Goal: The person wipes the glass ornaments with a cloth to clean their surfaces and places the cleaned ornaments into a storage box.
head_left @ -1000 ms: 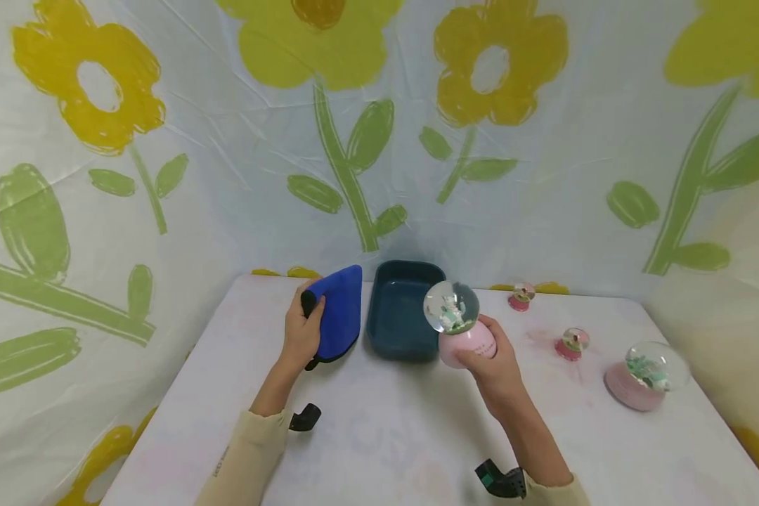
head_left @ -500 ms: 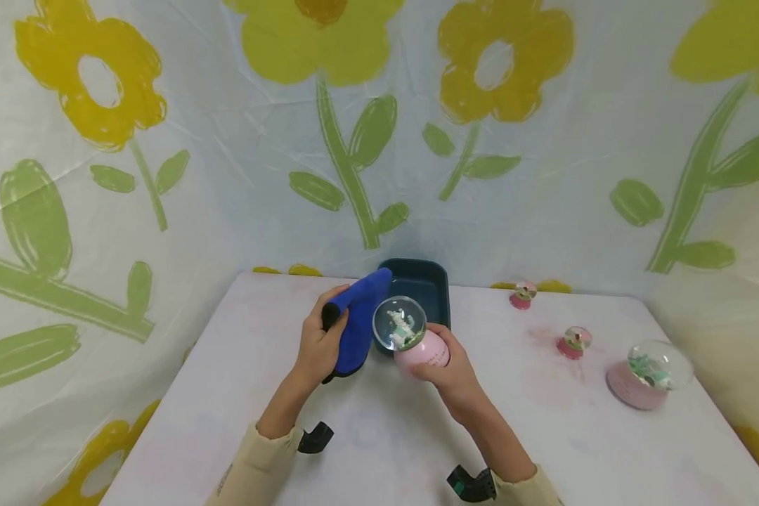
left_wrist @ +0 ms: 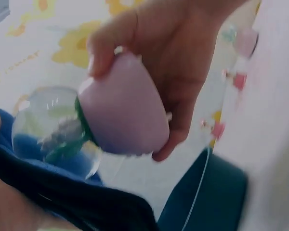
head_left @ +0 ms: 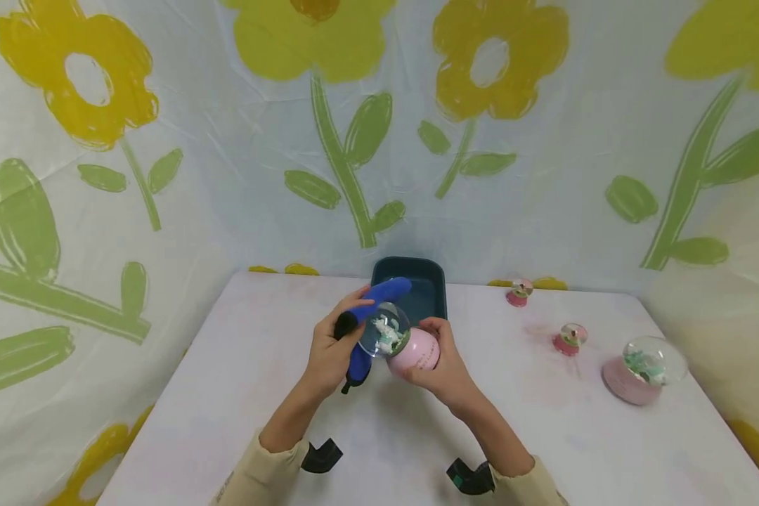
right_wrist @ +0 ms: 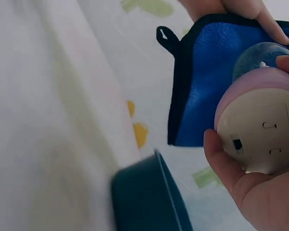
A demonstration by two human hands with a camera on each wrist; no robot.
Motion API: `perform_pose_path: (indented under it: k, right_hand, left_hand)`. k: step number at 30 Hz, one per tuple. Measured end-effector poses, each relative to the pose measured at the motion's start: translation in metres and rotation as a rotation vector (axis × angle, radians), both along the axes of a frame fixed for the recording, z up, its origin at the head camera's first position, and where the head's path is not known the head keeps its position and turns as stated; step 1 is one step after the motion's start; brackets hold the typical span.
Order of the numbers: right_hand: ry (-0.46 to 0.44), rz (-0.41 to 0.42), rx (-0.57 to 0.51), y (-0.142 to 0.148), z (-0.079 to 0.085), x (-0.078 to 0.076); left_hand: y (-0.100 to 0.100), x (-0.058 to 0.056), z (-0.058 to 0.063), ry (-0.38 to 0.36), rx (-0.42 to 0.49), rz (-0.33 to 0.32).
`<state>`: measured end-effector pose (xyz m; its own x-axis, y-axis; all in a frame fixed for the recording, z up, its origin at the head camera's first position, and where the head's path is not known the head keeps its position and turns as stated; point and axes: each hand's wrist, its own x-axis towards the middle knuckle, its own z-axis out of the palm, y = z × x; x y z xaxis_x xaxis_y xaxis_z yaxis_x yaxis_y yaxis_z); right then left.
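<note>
- Two bare hands, the left hand (head_left: 330,360) and the right hand (head_left: 445,369), are close together just in front of a dark-teal rectangular open tub (head_left: 426,296).
- The left hand's fingers pinch a folded bright-blue cloth with black edging (head_left: 387,290).
- The right hand's fingers and thumb curl round the glossy pink base of a clear-domed snow globe (head_left: 419,348), tilted before the tub, dome against the cloth.
- Right of the tub: a small reddish-pink-based snow globe (head_left: 518,294), a matching small globe (head_left: 568,340), a larger pink-based globe (head_left: 640,374).

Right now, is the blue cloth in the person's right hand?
No, the left hand grips the blue cloth, while the right hand holds a snow globe by its pink base.
</note>
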<state>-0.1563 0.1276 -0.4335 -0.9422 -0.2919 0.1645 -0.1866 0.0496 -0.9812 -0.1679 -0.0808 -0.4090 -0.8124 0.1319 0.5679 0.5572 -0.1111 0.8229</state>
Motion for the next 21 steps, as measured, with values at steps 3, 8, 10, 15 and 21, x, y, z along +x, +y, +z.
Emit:
perform_pose_path:
  k: [3, 8, 10, 15, 21]
  right_hand:
    - [0.048, -0.023, 0.054, 0.005, 0.002, 0.002]
    - [0.185, -0.033, 0.119, 0.012, 0.002, 0.002]
    - [0.241, -0.026, 0.132, 0.015, 0.004, 0.001]
    - [0.288, -0.015, 0.105, 0.026, 0.011, -0.003]
    - [0.249, 0.061, 0.075, 0.035, 0.009, 0.002]
  left_hand:
    - [0.007, 0.003, -0.004, -0.06, -0.017, -0.008]
    - [0.008, 0.008, -0.006, -0.072, -0.068, -0.093]
    - [0.005, 0.009, -0.001, -0.063, -0.076, -0.187]
    - [-0.004, 0.0, 0.013, -0.112, -0.092, -0.442]
    - [-0.009, -0.013, 0.005, -0.289, -0.094, -0.577]
